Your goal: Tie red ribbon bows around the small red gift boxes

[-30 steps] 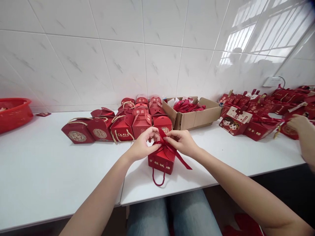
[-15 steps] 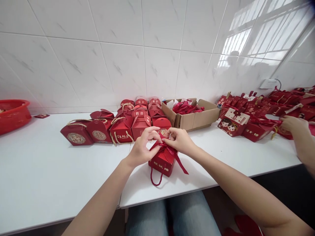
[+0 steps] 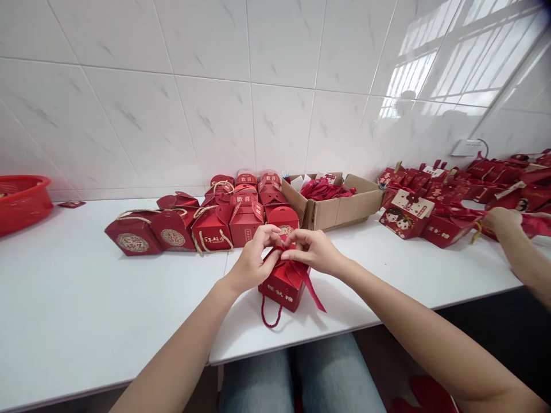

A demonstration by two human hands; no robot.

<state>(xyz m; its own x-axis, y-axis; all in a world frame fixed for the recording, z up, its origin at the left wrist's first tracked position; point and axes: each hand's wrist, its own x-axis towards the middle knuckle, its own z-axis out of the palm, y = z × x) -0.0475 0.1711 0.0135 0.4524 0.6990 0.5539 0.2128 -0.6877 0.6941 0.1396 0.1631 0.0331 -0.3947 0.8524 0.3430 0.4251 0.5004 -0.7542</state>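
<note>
A small red gift box (image 3: 282, 289) with gold lettering stands on the white table in front of me, its dark red cord handle (image 3: 270, 322) hanging down on the near side. Across its top runs a red ribbon (image 3: 313, 289), one tail trailing off to the right. My left hand (image 3: 255, 259) pinches the ribbon at the box's top left. From the right, my right hand (image 3: 313, 250) grips the same ribbon, thumb and index finger pressed together. Both sets of fingertips nearly meet over the lid and partly hide the ribbon's crossing.
Several red gift boxes (image 3: 176, 232) stand in rows behind, against the tiled wall. A cardboard box (image 3: 344, 211) holds red ribbons. To the right, a co-worker's hand (image 3: 501, 223) handles ribbon beside more red boxes (image 3: 447, 226). A red plastic basket (image 3: 30, 206) is at far left.
My fingers have shifted slightly on the ribbon, the right hand's fingers now more curled over the lid. The co-worker's hand has moved a little left, with ribbon stretched out behind it.
</note>
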